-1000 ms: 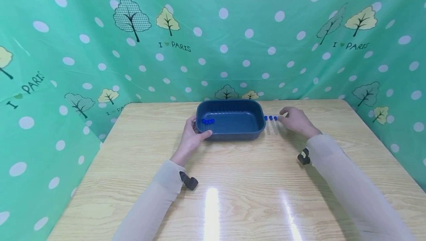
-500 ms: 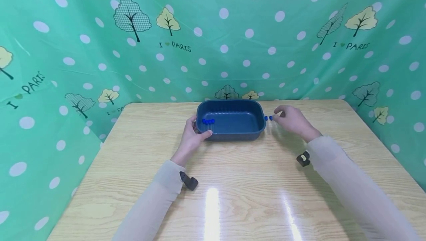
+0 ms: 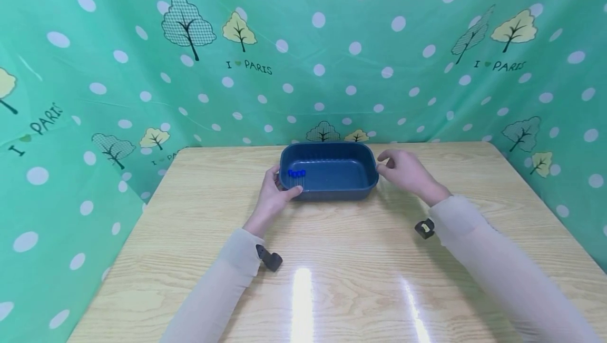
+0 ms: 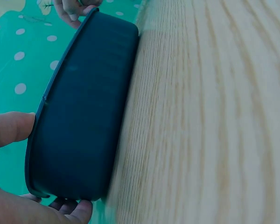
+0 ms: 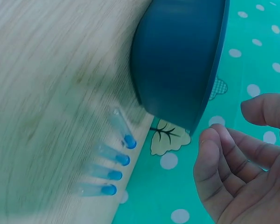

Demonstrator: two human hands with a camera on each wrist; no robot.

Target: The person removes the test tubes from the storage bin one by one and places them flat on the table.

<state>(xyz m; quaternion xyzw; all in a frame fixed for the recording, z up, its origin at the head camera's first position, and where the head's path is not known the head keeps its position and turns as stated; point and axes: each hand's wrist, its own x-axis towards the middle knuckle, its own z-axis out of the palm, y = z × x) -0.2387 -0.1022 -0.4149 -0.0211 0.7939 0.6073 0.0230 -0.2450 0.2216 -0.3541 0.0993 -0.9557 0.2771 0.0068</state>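
A dark blue rectangular basin (image 3: 339,194) stands near the table's back edge. My left hand (image 3: 271,195) grips its left end, thumb on the front-left rim and other fingers around the outer side. Several clear tubes with blue caps (image 3: 296,173) lie together inside, at the basin's left end. My right hand (image 3: 407,175) hovers beside the right end, its fingers loosely bent. In the right wrist view nothing shows between thumb and fingers. Several more blue-capped tubes (image 5: 108,175) lie on the tabletop there; the hand hides them in the head view.
The wood-grain table (image 3: 341,258) extends in front of the basin and to both sides. A green dotted cloth (image 3: 303,69) hangs close behind the basin and along the sides. Each wrist carries a dark strap device (image 3: 268,257).
My right hand has shifted left, up to the basin's right end, passing over the blue caps that showed earlier. The left hand and the basin stay where they were.
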